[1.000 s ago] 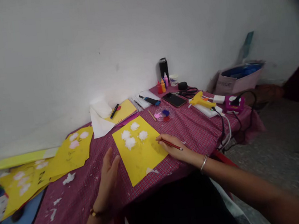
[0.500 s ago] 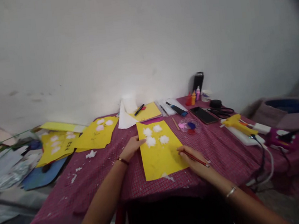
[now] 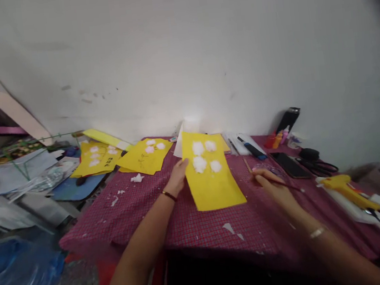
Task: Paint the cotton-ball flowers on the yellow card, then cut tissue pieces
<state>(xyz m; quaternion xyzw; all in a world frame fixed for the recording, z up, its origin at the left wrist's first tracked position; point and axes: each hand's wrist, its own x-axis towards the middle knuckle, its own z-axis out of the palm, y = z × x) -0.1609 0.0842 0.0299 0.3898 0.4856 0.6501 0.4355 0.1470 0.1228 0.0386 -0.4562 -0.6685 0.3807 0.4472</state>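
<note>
My left hand [image 3: 179,173] grips the left edge of a yellow paper sheet [image 3: 216,192], which is lifted and tilted above the table. Several white fluffy tufts [image 3: 200,164] are stuck on its upper half. To the right of the sheet, my right hand [image 3: 272,185] is closed around a thin dark-red pencil or brush [image 3: 289,187], pinched between thumb and fingers. Just behind that hand, a clear palette [image 3: 272,169] with paint is partly hidden. Another thin stick [image 3: 247,165] lies near the palette.
More yellow sheets with tufts [image 3: 149,160] [image 3: 91,165] lie at the left. A phone [image 3: 290,165], scissors [image 3: 319,166], a utility knife [image 3: 251,148], paint bottles [image 3: 278,139] and a yellow glue gun [image 3: 348,190] are at the right. White paper scraps [image 3: 227,228] dot the checked cloth [image 3: 200,230].
My left hand has raised the yellow sheet off the table. My right hand has come away from the sheet toward the palette, still holding the thin tool. The view has swung left.
</note>
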